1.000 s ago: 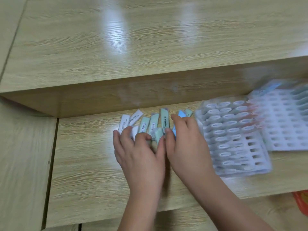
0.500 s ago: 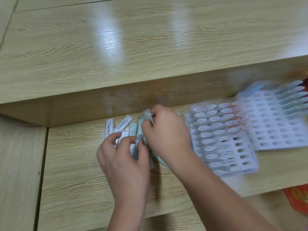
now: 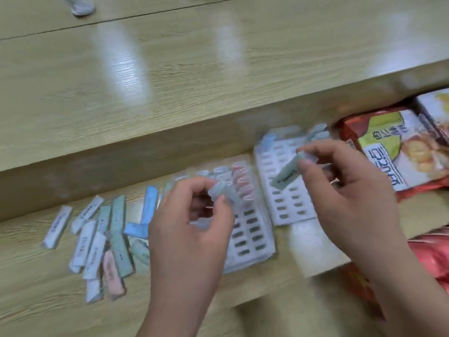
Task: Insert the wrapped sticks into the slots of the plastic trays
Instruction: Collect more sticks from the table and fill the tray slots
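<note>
Several wrapped sticks (image 3: 97, 234), white, green, blue and pink, lie loose on the lower wooden shelf at the left. Two white plastic trays stand to their right: the near tray (image 3: 250, 242) has sticks in its far rows, and the far tray (image 3: 284, 190) holds a few sticks at its back edge. My left hand (image 3: 187, 229) pinches a pale wrapped stick (image 3: 218, 190) above the near tray. Over the far tray, my right hand (image 3: 347, 190) pinches a green wrapped stick (image 3: 286, 173) that tilts down to the left.
A raised wooden desktop (image 3: 194, 69) overhangs the back of the shelf. Snack packets (image 3: 393, 147) lie right of the trays, with a red bag (image 3: 432, 254) below them. A small white object (image 3: 81, 6) sits far back on the desktop.
Both hands left the loose pile, each lifting a stick, and moved right over the trays. The camera swung right, bringing the snack packets into view.
</note>
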Tool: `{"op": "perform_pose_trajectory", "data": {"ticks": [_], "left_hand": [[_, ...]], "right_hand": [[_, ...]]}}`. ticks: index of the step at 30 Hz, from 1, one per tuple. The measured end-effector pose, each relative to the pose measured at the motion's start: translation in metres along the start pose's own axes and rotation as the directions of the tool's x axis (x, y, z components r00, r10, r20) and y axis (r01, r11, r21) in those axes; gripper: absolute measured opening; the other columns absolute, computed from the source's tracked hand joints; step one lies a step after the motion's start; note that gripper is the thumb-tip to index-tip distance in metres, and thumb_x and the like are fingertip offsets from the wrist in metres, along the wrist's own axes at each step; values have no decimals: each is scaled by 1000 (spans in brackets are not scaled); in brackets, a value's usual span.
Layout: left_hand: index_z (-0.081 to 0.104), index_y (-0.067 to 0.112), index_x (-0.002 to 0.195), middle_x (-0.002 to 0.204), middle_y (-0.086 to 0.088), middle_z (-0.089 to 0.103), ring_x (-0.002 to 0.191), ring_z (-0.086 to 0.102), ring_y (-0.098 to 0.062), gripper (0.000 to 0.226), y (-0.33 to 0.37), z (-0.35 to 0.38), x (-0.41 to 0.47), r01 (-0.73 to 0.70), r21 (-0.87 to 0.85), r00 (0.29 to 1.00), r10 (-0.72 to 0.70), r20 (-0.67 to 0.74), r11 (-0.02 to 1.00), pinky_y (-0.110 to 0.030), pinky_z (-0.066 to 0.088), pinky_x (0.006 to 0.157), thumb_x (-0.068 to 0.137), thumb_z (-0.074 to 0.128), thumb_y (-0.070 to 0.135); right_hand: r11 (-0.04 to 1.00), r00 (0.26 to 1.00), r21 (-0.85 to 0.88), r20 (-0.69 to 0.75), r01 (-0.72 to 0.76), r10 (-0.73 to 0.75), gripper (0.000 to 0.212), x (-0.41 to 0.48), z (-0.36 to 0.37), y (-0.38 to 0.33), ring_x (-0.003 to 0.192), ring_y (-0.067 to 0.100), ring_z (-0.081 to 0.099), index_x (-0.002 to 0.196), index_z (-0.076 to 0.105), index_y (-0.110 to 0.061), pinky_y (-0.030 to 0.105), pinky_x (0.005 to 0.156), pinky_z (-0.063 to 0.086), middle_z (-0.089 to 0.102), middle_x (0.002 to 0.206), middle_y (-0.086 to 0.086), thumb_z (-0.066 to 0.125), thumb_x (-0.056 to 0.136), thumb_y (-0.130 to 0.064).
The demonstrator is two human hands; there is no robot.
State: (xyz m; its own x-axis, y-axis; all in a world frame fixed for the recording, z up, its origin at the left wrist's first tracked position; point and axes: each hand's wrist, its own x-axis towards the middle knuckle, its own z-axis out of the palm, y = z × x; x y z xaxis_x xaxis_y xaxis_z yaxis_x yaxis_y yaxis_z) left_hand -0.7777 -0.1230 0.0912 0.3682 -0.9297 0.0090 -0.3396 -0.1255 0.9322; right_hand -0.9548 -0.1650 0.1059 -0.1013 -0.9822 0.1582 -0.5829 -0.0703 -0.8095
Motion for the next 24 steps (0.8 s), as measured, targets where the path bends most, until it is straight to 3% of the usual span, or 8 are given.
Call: {"op": "perform_pose_trajectory", "data": {"ticks": [5,8,11,15,18,20,24], "left_hand": [[64,36,85,83,16,69,76,68,-7,26,16,48,1,1,15,999,-1,47,1000,-11,48,64,83,71,11],[64,42,90,82,17,67,69,62,-7,29,25,69,2,3,34,997,-6,77,999,-18,47,59,83,72,14],[66,42,86,72,11,64,57,53,-5,23,33,90,2,34,16,991,-36,129,999,-16,42,53,85,72,20],[70,38,84,80,15,67,68,61,-6,22,36,121,-2,29,24,982,-33,188,999,-16,47,59,86,73,17],[70,40,85,84,19,69,78,65,-6,25,35,138,-5,3,50,979,-13,202,999,-17,51,65,86,74,16],[71,40,86,84,20,70,77,65,-5,23,33,147,-6,-1,70,978,-13,207,998,-17,51,65,86,74,17],[68,44,84,84,22,68,73,65,-4,31,30,157,-8,-49,126,981,24,192,991,-9,45,62,83,77,15]], "right_hand": [[997,997,55,-41,-56,59,25,19,-38,45,68,-3,57,92,65,-40,4,57,38,65,82,-22,68,90,-15],[998,998,16,-21,-59,59,20,31,-54,66,72,-3,58,97,68,-36,4,60,39,63,86,-32,67,90,-17],[999,999,-9,-3,-46,46,20,37,-68,81,79,-3,60,101,68,-38,3,64,39,63,91,-35,65,90,-22],[999,1000,-49,23,10,-9,22,38,-79,102,82,-1,61,103,68,-37,3,69,40,66,91,-27,66,90,-19],[1000,998,-30,60,1,1,23,38,-80,117,75,-6,60,104,71,-33,3,67,40,65,86,-31,70,89,-16],[999,997,-26,73,18,-16,21,39,-78,124,74,-9,60,103,74,-29,2,68,39,62,83,-38,72,87,-14],[998,992,-13,109,59,-57,20,40,-75,133,81,-5,63,101,75,-29,8,73,45,63,81,-35,75,86,-16]]}}
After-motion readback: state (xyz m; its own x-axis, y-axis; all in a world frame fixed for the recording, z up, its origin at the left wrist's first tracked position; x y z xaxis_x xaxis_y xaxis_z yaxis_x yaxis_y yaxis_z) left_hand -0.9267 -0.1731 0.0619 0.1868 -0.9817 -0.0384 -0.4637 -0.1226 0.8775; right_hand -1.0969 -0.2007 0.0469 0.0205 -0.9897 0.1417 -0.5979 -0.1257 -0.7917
